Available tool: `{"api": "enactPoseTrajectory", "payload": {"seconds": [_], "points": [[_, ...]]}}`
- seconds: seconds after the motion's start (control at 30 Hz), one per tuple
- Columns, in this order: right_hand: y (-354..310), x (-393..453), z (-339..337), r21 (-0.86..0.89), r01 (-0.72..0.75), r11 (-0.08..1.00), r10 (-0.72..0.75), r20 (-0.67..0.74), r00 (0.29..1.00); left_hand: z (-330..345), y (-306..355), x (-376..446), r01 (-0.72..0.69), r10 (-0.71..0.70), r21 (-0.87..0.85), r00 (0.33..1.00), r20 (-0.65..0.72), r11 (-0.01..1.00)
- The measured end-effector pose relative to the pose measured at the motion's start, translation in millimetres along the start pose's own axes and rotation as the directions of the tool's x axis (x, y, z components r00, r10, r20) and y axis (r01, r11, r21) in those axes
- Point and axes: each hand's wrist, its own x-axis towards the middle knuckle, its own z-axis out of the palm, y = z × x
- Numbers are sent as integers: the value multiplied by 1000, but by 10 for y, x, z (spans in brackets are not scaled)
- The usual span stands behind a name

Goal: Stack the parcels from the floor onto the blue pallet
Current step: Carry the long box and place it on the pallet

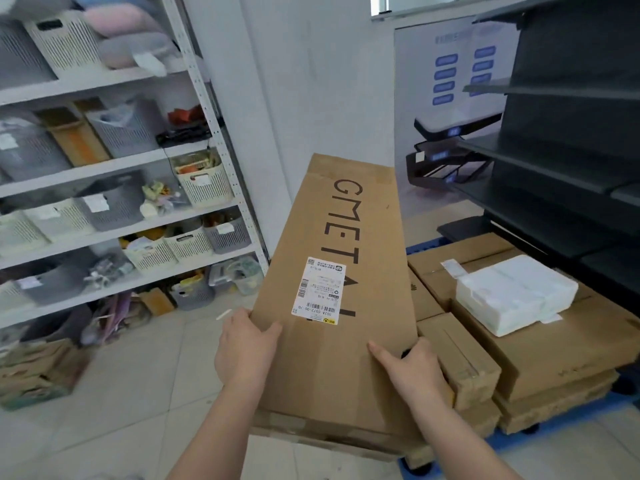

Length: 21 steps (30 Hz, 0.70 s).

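A long flat cardboard parcel (pixel 332 258) with dark printed letters and a white shipping label is held up in front of me, its far end pointing at the wall. My left hand (pixel 244 348) grips its left edge and my right hand (pixel 410 368) grips its right edge, thumbs on top. To the right, several brown cardboard parcels (pixel 540 344) lie stacked on the blue pallet (pixel 568 422), with a white wrapped parcel (pixel 512 296) on top. Most of the pallet is hidden under the stack.
A white metal shelf rack (pixel 214 133) full of baskets stands on the left. Dark shelving (pixel 568 161) rises behind the pallet on the right. A low cardboard box (pixel 38 375) sits on the tiled floor at the left, with clutter under the rack.
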Motion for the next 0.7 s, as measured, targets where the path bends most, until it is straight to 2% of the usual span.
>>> {"api": "enactPoseTrajectory", "payload": {"seconds": [0.2,0.4,0.53,0.7], "points": [[-304,898,562,-19,-56,998,55,-72,996,538,183,1154,-49,47,18,994,96,999],[-735,1729,1248,-38,-166,985,157,-181,971,1022,407,2456,-161,154,18,965,214,987],[-1013,2191,1575,-34,-239,970,222,-266,938,1364,615,3244,-256,239,21,924,298,966],[-1149,2764,1735,18,-350,937,334,-346,877,1948,1005,3897,-324,307,-39,843,443,945]]}}
